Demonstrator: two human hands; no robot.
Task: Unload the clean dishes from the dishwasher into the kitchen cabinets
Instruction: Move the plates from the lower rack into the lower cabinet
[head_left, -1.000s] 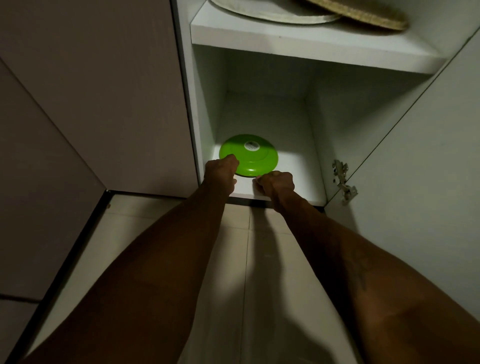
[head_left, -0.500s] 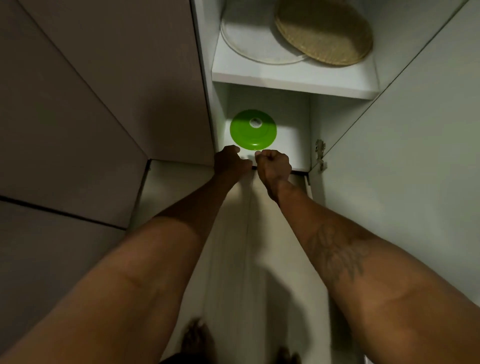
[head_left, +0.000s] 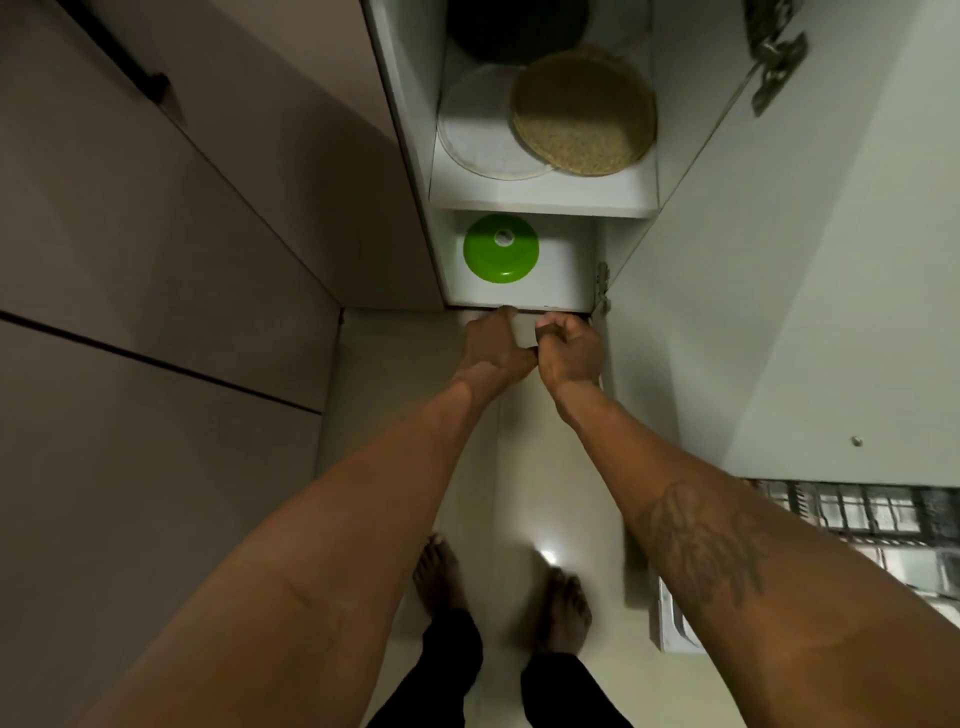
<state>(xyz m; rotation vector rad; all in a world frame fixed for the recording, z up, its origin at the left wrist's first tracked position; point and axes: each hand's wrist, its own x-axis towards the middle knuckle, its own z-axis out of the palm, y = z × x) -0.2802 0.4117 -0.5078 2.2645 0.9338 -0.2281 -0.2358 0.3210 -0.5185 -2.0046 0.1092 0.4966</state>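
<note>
Bright green dish (head_left: 501, 249), tan woven mat (head_left: 584, 111), white shelf (head_left: 540, 195)
</note>
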